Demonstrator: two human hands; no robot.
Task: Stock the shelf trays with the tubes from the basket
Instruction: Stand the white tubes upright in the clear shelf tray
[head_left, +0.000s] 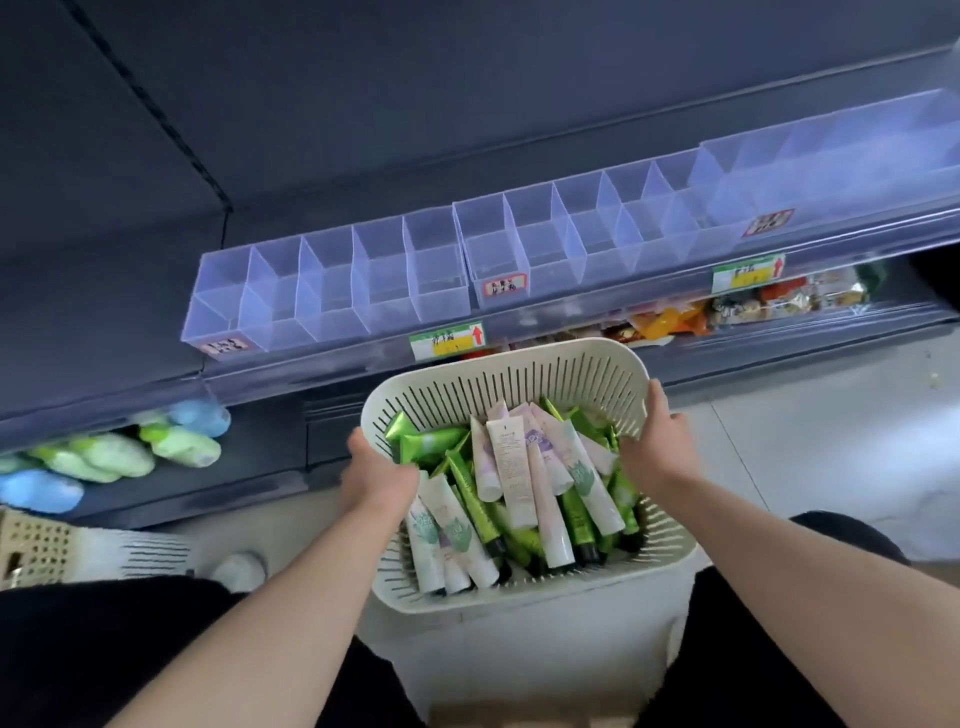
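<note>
The left hand (382, 470) and the right hand (657, 441) each hold one side of the white slotted basket (519, 597), with fingers curled around its rim. The green and white tubes (506, 467) lie piled inside the basket. Beyond the basket, clear divided trays (332, 280) stand in a row on the dark shelf (311, 379).

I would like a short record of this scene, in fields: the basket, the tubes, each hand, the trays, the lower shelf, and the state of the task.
basket: white, slotted, in front of the shelf
tubes: green and white, piled loose inside the basket
left hand: grips the left rim
right hand: grips the right rim
shelf trays: clear, divided into compartments, no tube seen inside
lower shelf: bottles at left, snack packets at right
task state: stocking not yet begun
</note>
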